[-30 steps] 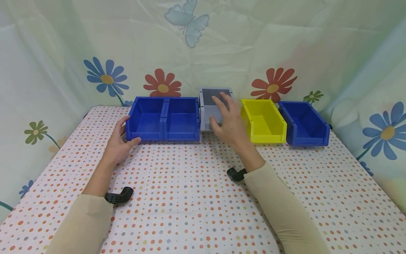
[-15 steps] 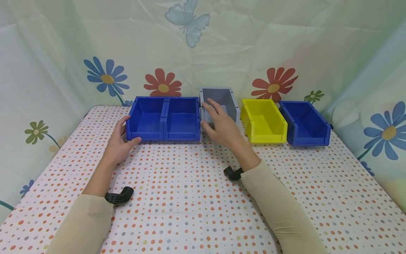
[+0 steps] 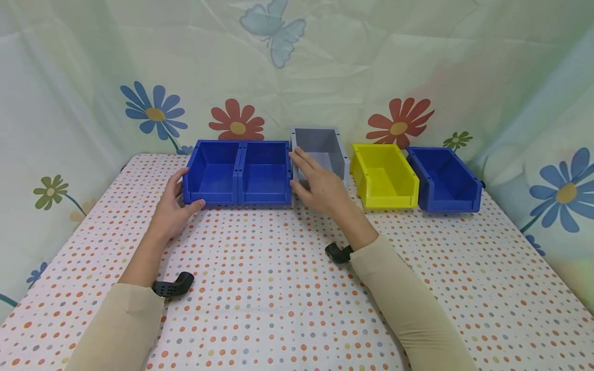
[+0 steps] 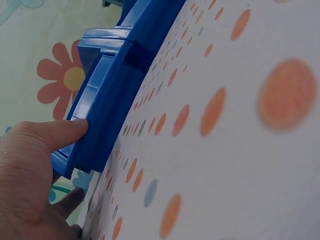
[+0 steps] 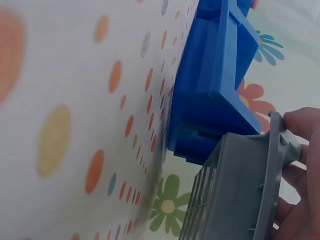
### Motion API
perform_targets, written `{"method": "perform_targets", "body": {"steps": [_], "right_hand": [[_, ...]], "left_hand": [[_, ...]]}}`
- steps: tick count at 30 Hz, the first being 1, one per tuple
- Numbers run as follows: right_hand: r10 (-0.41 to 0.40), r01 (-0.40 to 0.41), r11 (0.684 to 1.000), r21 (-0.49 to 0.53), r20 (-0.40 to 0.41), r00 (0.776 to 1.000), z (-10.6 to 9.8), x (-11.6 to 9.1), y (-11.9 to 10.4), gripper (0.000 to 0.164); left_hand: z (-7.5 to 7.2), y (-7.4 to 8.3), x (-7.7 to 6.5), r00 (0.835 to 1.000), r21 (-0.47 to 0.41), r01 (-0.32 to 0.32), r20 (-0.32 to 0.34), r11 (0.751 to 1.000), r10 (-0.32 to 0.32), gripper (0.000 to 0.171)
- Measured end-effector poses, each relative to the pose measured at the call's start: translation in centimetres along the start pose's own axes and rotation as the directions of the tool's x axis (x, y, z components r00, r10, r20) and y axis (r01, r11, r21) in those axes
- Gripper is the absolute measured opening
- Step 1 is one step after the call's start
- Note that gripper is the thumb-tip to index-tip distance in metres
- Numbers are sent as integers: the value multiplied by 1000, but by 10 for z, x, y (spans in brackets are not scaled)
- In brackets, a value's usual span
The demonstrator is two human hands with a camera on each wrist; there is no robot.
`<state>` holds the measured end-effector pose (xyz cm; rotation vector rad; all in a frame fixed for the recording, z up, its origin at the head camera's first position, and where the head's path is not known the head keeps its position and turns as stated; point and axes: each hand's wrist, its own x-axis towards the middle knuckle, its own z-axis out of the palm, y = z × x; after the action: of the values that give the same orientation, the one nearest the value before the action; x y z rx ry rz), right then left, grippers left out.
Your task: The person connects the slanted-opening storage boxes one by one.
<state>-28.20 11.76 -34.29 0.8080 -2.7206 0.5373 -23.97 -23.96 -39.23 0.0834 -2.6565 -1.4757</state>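
On the table's far side, a blue storage bin [image 3: 211, 198] and a second blue bin [image 3: 265, 198] stand side by side. My left hand [image 3: 170, 208] holds the first bin at its left front corner, thumb [image 4: 75, 131] on the front lip and fingers along the side. Right of the pair is a grey storage bin [image 3: 319, 135]. My right hand [image 3: 322, 189] reaches over its left front part, fingers fairly straight and tips at the left rim. In the right wrist view, a fingertip touches the rim of the grey bin [image 5: 240, 185], whose ribbed underside shows beside the blue bin.
To the right stand a yellow bin [image 3: 390, 202] and another blue bin [image 3: 452, 205], with a narrow gap left of the yellow one. A dotted cloth [image 3: 260, 288] covers the table. A flower-printed curtain [image 3: 325, 67] hangs behind.
My right hand has shifted left across the grey bin, from over its middle to its left rim, uncovering more of its inside. My left hand stays on the blue bin.
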Motion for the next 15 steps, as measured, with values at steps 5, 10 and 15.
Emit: {"method": "perform_targets", "body": {"steps": [5,10,15], "right_hand": [[-8,8,1000,5,-3,1000,0,0,0,66],[-8,8,1000,9,-1,1000,1,0,1,67],[1,-1,1000,7,22,1000,1,0,1,68]], "left_hand": [[0,0,0,1000,-3,-2,-3,1000,2,91],[0,1,0,1000,-6,1,-4,1000,-1,91],[0,1,-1,1000,-10,0,-1,1000,0,91]]}}
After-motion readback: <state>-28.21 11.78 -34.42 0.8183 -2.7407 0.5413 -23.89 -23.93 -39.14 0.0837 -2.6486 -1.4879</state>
